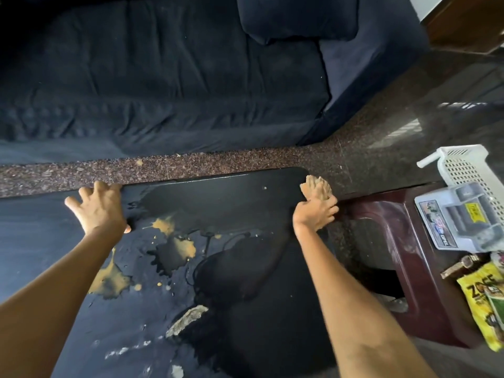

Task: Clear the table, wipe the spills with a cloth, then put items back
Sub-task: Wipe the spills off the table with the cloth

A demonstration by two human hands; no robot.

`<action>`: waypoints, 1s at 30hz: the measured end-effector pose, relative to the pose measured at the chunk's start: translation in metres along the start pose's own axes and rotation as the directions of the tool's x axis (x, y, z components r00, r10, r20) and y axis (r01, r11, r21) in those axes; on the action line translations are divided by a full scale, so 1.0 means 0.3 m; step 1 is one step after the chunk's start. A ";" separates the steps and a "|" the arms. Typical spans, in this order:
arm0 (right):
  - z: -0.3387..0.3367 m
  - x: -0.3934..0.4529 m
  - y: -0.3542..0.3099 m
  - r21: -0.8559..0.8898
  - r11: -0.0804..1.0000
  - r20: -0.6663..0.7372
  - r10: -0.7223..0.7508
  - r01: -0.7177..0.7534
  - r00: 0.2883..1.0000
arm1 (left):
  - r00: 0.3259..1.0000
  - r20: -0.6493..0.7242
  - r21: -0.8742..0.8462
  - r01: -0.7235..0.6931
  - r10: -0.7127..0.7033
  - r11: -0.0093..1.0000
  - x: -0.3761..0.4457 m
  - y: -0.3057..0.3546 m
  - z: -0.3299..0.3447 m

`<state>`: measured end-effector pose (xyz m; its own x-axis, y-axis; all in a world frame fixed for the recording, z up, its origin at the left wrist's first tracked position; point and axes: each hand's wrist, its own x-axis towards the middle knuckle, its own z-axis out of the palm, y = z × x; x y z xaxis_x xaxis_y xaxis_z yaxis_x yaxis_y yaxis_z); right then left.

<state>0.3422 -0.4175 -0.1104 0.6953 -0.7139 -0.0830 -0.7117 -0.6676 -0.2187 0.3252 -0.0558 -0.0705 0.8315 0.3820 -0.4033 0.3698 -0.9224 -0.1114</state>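
My left hand point(99, 207) lies spread, palm down, at the far edge of the black desk point(259, 309). My right hand point(316, 211) presses a tan cloth point(316, 186) onto the desk's far right corner. Orange-brown spills point(174, 241) and wet patches lie on the desk between my forearms. Right of the desk, a maroon stool point(425, 282) carries a white basket point(463, 167), a clear box point(461, 216) and a yellow packet point(482, 298).

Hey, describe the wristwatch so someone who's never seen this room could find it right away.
Look right of the black table to the dark red stool. On its top, the wristwatch lies between a clear plastic box and a yellow snack packet. It is the only gold, metallic item there.
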 end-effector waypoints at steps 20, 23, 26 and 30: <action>-0.052 -0.019 0.262 0.118 0.945 -0.097 0.316 -0.304 0.944 | 0.995 -0.097 -0.158 -0.003 -0.013 0.988 -0.077 0.058 0.039; -0.026 -0.184 0.172 0.011 0.979 -0.100 0.206 -0.206 0.973 | 0.993 -0.095 -0.217 0.052 -0.075 0.975 -0.140 -0.040 0.095; 0.029 -0.363 0.174 -0.111 0.888 -0.031 -0.452 0.447 0.891 | 0.982 -0.168 -0.325 0.029 -0.088 0.945 -0.158 -0.053 0.096; -0.001 -0.254 0.284 -0.101 0.629 0.090 -0.766 0.771 0.636 | 0.971 -0.238 -0.343 -0.081 -0.004 0.936 -0.216 -0.060 0.138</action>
<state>0.2285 -0.4201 -0.1224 0.9967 0.0760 0.0270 0.0784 -0.9916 -0.1032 0.2474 -0.0665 -0.0799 0.9049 0.3879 -0.1752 0.4213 -0.8745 0.2402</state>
